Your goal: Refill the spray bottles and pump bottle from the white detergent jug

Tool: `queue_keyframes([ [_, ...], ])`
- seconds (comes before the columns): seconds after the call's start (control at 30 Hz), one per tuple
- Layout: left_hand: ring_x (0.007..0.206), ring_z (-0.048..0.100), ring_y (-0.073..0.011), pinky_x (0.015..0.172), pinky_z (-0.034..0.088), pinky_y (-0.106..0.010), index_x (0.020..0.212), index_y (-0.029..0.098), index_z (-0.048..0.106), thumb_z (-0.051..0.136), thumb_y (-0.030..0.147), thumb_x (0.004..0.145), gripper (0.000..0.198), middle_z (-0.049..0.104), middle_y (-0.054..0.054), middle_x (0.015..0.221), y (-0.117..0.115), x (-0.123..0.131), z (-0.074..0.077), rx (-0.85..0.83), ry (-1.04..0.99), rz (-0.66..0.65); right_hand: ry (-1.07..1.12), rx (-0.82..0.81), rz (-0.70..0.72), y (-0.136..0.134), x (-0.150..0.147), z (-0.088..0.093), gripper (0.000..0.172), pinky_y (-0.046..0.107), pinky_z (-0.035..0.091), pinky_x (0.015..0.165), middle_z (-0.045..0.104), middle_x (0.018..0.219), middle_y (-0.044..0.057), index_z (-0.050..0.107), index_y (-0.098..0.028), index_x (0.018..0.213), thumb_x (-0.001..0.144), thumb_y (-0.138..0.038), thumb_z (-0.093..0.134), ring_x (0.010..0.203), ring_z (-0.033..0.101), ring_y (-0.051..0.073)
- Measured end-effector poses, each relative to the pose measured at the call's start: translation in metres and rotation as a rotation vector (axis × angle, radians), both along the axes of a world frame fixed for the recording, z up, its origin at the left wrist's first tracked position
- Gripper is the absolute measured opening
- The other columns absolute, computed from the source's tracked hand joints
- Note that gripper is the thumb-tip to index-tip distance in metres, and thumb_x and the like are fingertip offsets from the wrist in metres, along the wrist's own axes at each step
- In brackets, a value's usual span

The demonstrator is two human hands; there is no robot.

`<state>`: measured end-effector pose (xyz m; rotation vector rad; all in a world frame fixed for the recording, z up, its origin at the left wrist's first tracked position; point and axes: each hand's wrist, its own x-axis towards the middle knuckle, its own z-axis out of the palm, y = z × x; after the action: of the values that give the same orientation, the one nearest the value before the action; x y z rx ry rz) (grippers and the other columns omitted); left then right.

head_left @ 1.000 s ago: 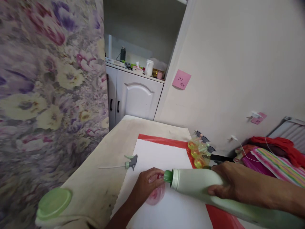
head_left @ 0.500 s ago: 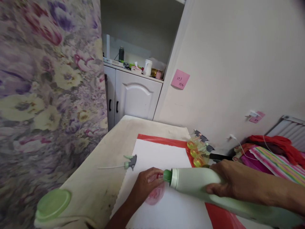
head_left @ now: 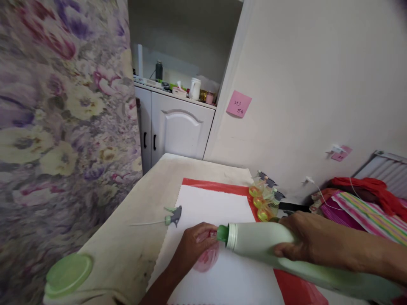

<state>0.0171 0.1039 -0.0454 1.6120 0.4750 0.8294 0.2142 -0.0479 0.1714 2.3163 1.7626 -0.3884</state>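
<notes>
A clear pink bottle (head_left: 206,259) stands on the white sheet (head_left: 216,203), and my left hand (head_left: 194,243) has its fingers wrapped round the neck. From the right, my right hand (head_left: 305,241) grips a large pale green bottle (head_left: 254,239), tipped nearly level. Its green spout (head_left: 222,233) meets the pink bottle's mouth beside my left fingertips; whether liquid flows cannot be made out. A grey and green spray head (head_left: 173,216) with a thin tube lies at the sheet's left edge.
Several yellow spray bottles (head_left: 263,203) stand at the sheet's back right corner, on red material (head_left: 216,186). A green lid (head_left: 68,273) sits at the front left. A floral curtain (head_left: 70,127) hangs at the left, and a wall rises behind the table.
Both hands hold the same bottles in nearly the same pose. The whole view has shifted slightly, with the background a little further left.
</notes>
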Motion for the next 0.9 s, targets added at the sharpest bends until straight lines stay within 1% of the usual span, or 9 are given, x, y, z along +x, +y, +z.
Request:
queue_keyframes([
  [0.13, 0.09, 0.066, -0.0216, 0.083, 0.047, -0.028, 0.091, 0.021, 0.074, 0.069, 0.028, 0.077, 0.016, 0.074, -0.003, 0.091, 0.001, -0.0003, 0.0, 0.003, 0.005, -0.001, 0.022, 0.01, 0.01, -0.0001, 0.0005, 0.0, 0.047, 0.031, 0.042, 0.058, 0.071, 0.086, 0.013, 0.067, -0.017, 0.086, 0.076, -0.062, 0.056, 0.073, 0.064, 0.027],
  [0.3, 0.091, 0.066, -0.0221, 0.083, 0.046, -0.029, 0.091, 0.021, 0.074, 0.07, 0.026, 0.076, 0.016, 0.074, -0.003, 0.091, 0.0012, -0.0004, 0.0006, 0.011, 0.025, 0.006, 0.02, -0.008, 0.018, -0.0009, 0.0008, 0.0001, 0.044, 0.03, 0.041, 0.056, 0.071, 0.082, 0.011, 0.066, -0.018, 0.083, 0.077, -0.061, 0.055, 0.069, 0.064, 0.025],
  [0.43, 0.09, 0.066, -0.0216, 0.082, 0.046, -0.029, 0.091, 0.021, 0.074, 0.069, 0.027, 0.077, 0.016, 0.074, -0.003, 0.09, 0.0008, -0.0006, 0.0011, 0.015, 0.023, 0.003, 0.045, 0.024, 0.052, -0.0017, 0.0006, 0.001, 0.042, 0.029, 0.04, 0.056, 0.072, 0.083, 0.01, 0.066, -0.019, 0.084, 0.078, -0.06, 0.056, 0.069, 0.064, 0.024],
  [0.57, 0.09, 0.066, -0.0218, 0.082, 0.046, -0.029, 0.091, 0.021, 0.074, 0.07, 0.029, 0.077, 0.017, 0.074, -0.003, 0.09, 0.0017, -0.0003, 0.0015, 0.017, 0.025, 0.002, 0.064, 0.014, 0.037, -0.0018, -0.0001, 0.0017, 0.042, 0.029, 0.04, 0.055, 0.072, 0.081, 0.009, 0.067, -0.019, 0.083, 0.077, -0.06, 0.057, 0.069, 0.064, 0.023],
  [0.7, 0.091, 0.065, -0.0222, 0.083, 0.046, -0.029, 0.091, 0.02, 0.074, 0.069, 0.03, 0.077, 0.017, 0.074, -0.004, 0.091, 0.0016, -0.0005, 0.0027, 0.011, 0.04, 0.004, 0.051, 0.007, 0.02, -0.0013, -0.0017, 0.0035, 0.042, 0.03, 0.042, 0.058, 0.072, 0.083, 0.01, 0.067, -0.019, 0.084, 0.076, -0.059, 0.058, 0.071, 0.065, 0.024],
  [0.9, 0.09, 0.065, -0.0215, 0.082, 0.046, -0.028, 0.09, 0.021, 0.073, 0.069, 0.029, 0.077, 0.016, 0.073, -0.003, 0.09, -0.0003, 0.0, 0.0049, -0.008, 0.039, 0.008, 0.124, 0.059, 0.078, -0.0018, -0.005, 0.0081, 0.033, 0.027, 0.039, 0.053, 0.071, 0.075, 0.004, 0.065, -0.02, 0.079, 0.077, -0.053, 0.061, 0.063, 0.064, 0.019],
])
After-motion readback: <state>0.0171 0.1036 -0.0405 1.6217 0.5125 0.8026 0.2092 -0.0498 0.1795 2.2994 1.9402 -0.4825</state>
